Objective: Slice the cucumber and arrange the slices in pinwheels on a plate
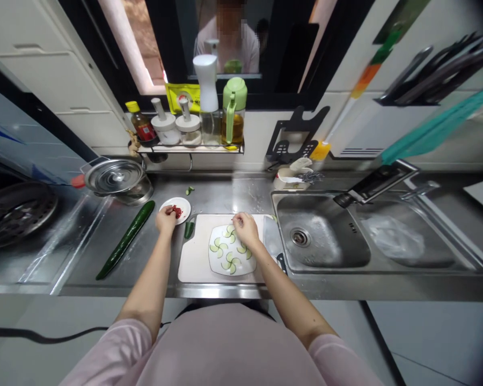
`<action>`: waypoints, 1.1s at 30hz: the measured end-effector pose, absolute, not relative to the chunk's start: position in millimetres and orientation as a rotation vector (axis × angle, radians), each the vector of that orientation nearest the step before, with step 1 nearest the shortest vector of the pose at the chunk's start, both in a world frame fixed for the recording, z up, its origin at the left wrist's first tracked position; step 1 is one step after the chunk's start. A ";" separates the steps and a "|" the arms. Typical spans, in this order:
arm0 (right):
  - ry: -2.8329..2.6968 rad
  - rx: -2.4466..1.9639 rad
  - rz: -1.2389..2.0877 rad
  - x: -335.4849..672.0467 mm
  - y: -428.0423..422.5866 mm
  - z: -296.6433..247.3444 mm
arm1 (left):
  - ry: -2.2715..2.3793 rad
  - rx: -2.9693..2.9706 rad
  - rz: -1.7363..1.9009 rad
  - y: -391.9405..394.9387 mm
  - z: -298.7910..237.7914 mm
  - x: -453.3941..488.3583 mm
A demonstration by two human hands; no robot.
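Observation:
A small white plate point(187, 215) holds chopped red pieces point(177, 212). My left hand point(166, 219) is over its left side, fingers drawn together at the red pieces; whatever they grip is hidden. On the white cutting board point(194, 260) rests a squarish white plate point(216, 267) with thin cucumber slices point(231, 262) laid out in several pinwheel shapes. Above that plate's upper right edge, my right hand point(245, 228) is closed in a pinch, its contents too small to name. A cucumber end piece point(189, 230) lies at the board's left edge.
A whole cucumber point(126, 239) lies left, below a lidded steel pot point(118, 179). Partly under my right arm, a knife point(272, 236) lies on the board's right side. Beyond is the sink point(322, 236) with its faucet point(370, 185). A rack point(193, 149) carries bottles and seasoning jars.

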State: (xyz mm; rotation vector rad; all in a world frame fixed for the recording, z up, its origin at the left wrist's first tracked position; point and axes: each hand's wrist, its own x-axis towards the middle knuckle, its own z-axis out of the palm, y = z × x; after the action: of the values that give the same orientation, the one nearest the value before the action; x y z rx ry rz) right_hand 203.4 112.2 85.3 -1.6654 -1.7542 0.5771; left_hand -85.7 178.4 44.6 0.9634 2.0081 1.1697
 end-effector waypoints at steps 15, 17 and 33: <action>-1.743 -1.957 0.584 207.5 82.1 48.3 | 1.672 1.571 0.735 118.0 48.4 29.0; -1.759 -1.957 0.576 206.9 83.0 45.3 | 1.609 1.602 0.668 110.0 49.2 43.9; -1.816 -1.953 0.589 206.8 82.0 39.0 | 1.552 1.867 0.503 111.0 41.0 62.3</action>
State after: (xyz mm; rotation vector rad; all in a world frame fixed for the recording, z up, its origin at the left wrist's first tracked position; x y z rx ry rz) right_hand 206.8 82.0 39.0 -1.9526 -1.8158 0.5891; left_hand 62.3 111.0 41.0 1.8667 1.5518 0.5030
